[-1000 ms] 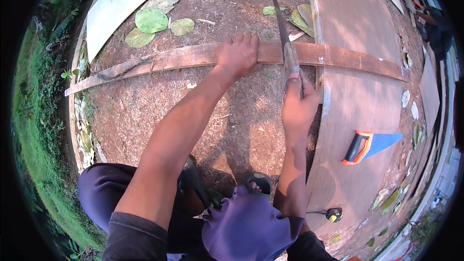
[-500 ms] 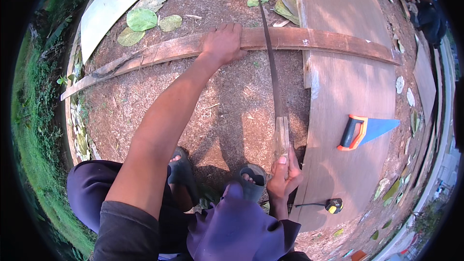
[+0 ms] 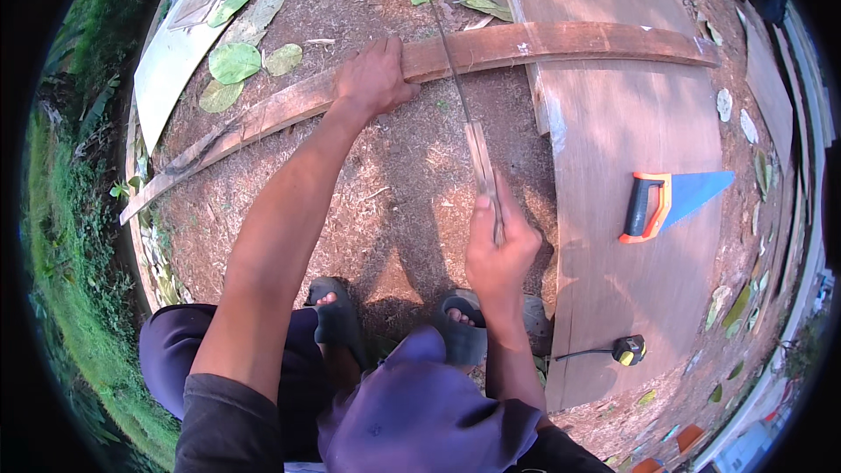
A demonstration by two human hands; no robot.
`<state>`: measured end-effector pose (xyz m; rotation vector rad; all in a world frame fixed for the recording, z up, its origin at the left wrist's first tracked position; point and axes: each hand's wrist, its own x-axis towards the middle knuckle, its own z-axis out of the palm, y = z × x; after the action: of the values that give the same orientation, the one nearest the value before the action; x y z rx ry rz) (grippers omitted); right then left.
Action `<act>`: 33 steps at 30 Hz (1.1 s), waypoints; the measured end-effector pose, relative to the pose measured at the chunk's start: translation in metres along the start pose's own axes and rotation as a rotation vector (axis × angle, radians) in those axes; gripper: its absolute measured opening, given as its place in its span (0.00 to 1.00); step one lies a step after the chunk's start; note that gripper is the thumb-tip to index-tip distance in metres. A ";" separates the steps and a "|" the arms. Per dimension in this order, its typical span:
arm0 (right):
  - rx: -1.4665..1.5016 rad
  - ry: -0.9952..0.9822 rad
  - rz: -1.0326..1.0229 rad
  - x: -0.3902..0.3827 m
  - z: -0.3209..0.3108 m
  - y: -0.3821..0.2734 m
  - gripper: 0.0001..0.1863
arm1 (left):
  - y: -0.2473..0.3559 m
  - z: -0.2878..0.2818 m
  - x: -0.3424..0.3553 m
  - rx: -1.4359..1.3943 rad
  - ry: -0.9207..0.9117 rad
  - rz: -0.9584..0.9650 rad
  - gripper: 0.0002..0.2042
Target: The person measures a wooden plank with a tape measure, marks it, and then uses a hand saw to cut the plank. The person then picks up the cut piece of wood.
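Note:
A long wooden beam (image 3: 477,46) lies crosswise in front of me, its right part over a plywood sheet (image 3: 631,136). My left hand (image 3: 374,77) is closed over the beam near its middle, pressing from above. In my right hand (image 3: 504,250) is the wooden handle of a hand saw (image 3: 477,153). The saw's narrow dark blade points away from me and crosses the beam a short way right of my left hand. Whether the teeth have cut into the wood cannot be made out.
A second saw (image 3: 670,201) with a blue blade and orange-black handle rests on the plywood. Nearer lies a black-yellow tape measure (image 3: 628,349). Large leaves (image 3: 235,62) and a pale board (image 3: 175,70) are at far left. My sandalled feet stand below the beam.
My right hand has pushed the saw forward, away from me, so its handle is nearer the beam. My left hand stays on the beam. The whole view has shifted slightly.

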<state>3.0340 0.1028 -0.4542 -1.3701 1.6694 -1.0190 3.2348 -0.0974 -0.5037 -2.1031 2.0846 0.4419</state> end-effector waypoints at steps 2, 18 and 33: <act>0.020 -0.021 0.031 0.024 0.015 0.007 0.20 | -0.001 0.000 0.001 0.001 -0.002 0.008 0.31; -0.105 0.012 -0.183 -0.029 -0.016 0.028 0.22 | -0.010 0.012 0.009 0.035 0.023 0.058 0.30; -0.036 0.011 -0.174 -0.055 -0.034 0.030 0.22 | -0.005 0.008 0.010 0.064 0.090 0.021 0.30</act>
<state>2.9999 0.1648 -0.4643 -1.5579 1.6050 -1.0997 3.2389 -0.1043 -0.5151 -2.1039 2.1402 0.2844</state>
